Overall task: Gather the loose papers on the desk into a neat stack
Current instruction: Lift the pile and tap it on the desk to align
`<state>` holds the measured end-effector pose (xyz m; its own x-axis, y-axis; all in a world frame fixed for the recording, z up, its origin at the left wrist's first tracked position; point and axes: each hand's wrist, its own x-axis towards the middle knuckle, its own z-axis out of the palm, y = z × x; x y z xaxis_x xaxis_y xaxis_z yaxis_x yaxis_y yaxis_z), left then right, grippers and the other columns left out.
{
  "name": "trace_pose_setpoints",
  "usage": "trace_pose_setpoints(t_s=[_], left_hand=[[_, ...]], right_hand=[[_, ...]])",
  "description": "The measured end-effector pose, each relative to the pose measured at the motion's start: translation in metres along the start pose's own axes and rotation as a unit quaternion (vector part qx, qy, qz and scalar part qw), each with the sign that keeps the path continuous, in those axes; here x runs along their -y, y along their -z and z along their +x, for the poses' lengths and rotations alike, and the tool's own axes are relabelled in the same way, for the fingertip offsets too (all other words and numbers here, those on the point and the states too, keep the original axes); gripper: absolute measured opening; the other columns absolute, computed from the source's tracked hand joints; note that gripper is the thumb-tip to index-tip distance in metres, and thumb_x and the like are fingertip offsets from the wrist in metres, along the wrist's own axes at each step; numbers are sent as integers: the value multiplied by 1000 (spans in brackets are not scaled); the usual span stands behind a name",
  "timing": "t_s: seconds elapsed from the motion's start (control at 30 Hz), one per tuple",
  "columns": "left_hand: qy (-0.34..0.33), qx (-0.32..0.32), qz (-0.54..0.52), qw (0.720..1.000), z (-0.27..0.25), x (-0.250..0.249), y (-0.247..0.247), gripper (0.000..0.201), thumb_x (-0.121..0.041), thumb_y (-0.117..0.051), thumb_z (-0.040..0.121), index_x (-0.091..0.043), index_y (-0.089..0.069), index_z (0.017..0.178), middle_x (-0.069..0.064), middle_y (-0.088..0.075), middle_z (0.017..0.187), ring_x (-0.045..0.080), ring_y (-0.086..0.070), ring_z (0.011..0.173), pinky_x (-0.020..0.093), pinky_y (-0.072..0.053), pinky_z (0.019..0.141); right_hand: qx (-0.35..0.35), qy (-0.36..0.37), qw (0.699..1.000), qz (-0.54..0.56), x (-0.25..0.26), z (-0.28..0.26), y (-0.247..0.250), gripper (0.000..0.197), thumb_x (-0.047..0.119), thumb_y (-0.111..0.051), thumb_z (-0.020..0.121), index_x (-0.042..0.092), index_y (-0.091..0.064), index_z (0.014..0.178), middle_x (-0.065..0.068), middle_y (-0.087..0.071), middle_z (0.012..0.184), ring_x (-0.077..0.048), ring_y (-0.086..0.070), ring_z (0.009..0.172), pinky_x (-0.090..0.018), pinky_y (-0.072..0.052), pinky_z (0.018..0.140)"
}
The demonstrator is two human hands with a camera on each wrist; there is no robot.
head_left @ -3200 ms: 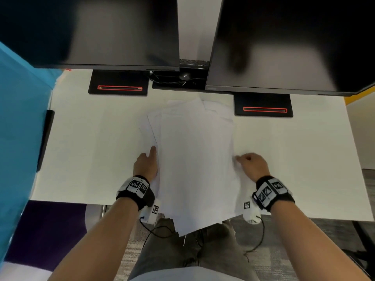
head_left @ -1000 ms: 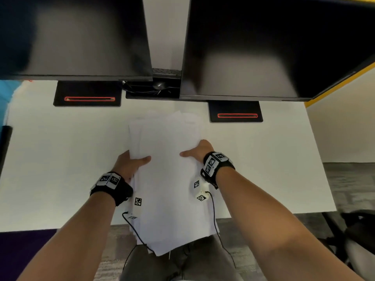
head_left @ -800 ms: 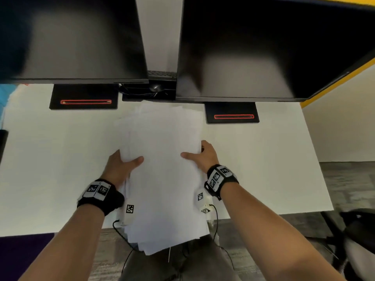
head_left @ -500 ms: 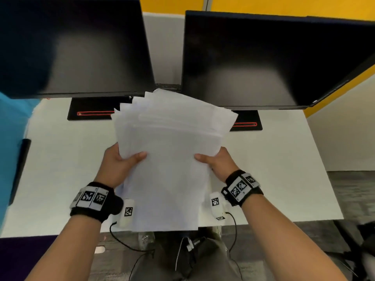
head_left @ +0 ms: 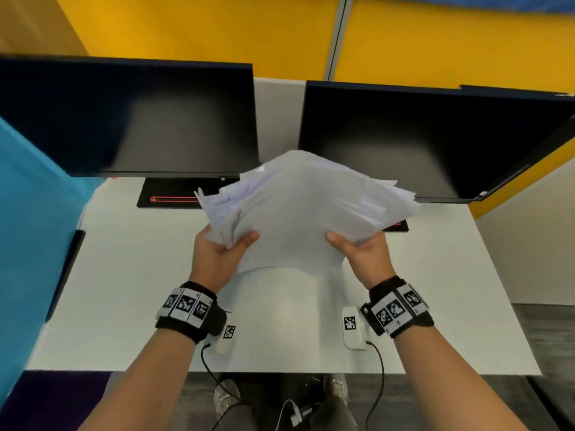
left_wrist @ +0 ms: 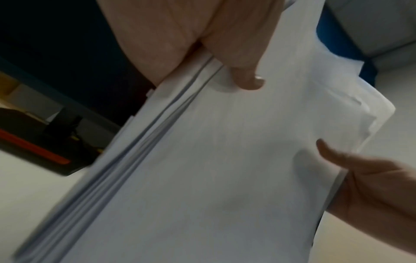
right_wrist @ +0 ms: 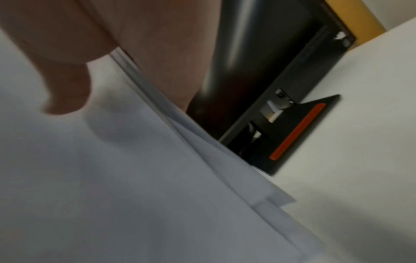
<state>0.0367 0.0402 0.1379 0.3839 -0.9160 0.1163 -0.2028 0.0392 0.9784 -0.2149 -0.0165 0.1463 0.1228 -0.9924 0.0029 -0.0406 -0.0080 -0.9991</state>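
We hold the papers up off the desk, above its middle and in front of the two monitors. Our left hand pinches the stack's left edge, thumb on top and fingers beneath; our right hand pinches the right edge likewise. The sheets fan out unevenly at their far edges.

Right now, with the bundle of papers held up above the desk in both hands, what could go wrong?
1. The papers are still fanned, with uneven far edges; a loose sheet may slip out and fall on the desk.
2. The left hand and the right hand pinch only the near side edges, so the far part might sag or spill.
3. The raised far edge is close to the two monitors and could catch there.
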Motion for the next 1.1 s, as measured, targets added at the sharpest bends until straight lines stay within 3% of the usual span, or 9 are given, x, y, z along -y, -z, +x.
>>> trace_pose_setpoints(t_s=[0.17, 0.3, 0.4, 0.5, 0.6, 0.7, 0.83, 0.9, 1.1], left_hand=[[29, -14, 54, 998, -8, 5, -6, 34, -10, -79, 80, -22, -63, 107, -12, -59, 98, -8, -52, 83, 3, -41, 78], [25, -31, 17, 999, -3, 0, 4, 42, -11, -80, 79, -39, -59, 101, -26, -63, 102, -17, -57, 89, -1, -38, 82], [38, -46, -57, 997, 2, -9, 14, 46, 2, -78, 77, -24, -59, 110, -21, -66, 97, -19, -62, 86, 2, -46, 74], [28, -30, -55, 998, 8, -16, 18, 35, -1, -81, 74, -20, -65, 99, -21, -71, 82, -15, -65, 79, 3, -48, 68], [27, -32, -52, 998, 7, -19, 18, 38, -6, -83, 73, -25, -64, 99, -22, -68, 91, -17, -64, 81, 2, -47, 71], [23, -13, -43, 999, 5, -14, 14, 44, -1, -80, 75, -25, -60, 105, -28, -69, 88, -20, -61, 86, 0, -45, 74], [72, 23, 9, 997, 1, 1, 5, 36, -8, -85, 71, -18, -68, 101, -19, -70, 88, -8, -66, 81, 12, -54, 75], [105, 12, 18, 994, -1, 0, -2, 30, -12, -82, 76, -14, -67, 102, -16, -65, 86, -3, -65, 75, 4, -50, 67], [45, -14, 15, 999, 4, -14, 3, 38, -9, -83, 74, -33, -61, 94, -26, -63, 86, -24, -59, 76, -2, -43, 64]], right_hand=[[-10, -48, 998, -26, -20, -2, -6, 45, 8, -84, 74, 31, -66, 109, 6, -75, 107, -13, -70, 104, -44, -54, 97], [-19, -9, 1000, -4, -7, 1, -7, 40, 2, -82, 74, 29, -69, 101, 10, -77, 100, -11, -72, 99, -30, -57, 89], [42, 10, 998, -47, 6, 5, -4, 40, 1, -83, 73, 29, -68, 99, 19, -76, 94, -1, -71, 94, -18, -53, 83], [21, 4, 999, -32, 7, 7, -1, 39, -1, -81, 74, 31, -68, 92, 21, -75, 87, 3, -71, 87, -18, -54, 81], [-4, 25, 1000, -14, 4, 4, 0, 41, -3, -78, 77, 33, -68, 92, 24, -75, 89, 4, -71, 89, -15, -54, 81], [-3, 30, 999, -11, -1, 0, 0, 47, 1, -80, 77, 40, -67, 100, 20, -74, 102, -3, -69, 101, -19, -54, 89], [9, -35, 999, -8, -18, 3, -2, 51, 7, -85, 71, 25, -65, 115, 8, -74, 109, -9, -69, 104, -33, -56, 91], [-16, -53, 998, -6, -21, 7, -8, 43, 6, -83, 74, 27, -66, 109, 7, -73, 106, -9, -70, 100, -42, -56, 95], [-60, -4, 998, 6, -4, 12, -8, 38, 9, -82, 76, 33, -67, 101, 15, -74, 100, -2, -70, 97, -25, -55, 89]])
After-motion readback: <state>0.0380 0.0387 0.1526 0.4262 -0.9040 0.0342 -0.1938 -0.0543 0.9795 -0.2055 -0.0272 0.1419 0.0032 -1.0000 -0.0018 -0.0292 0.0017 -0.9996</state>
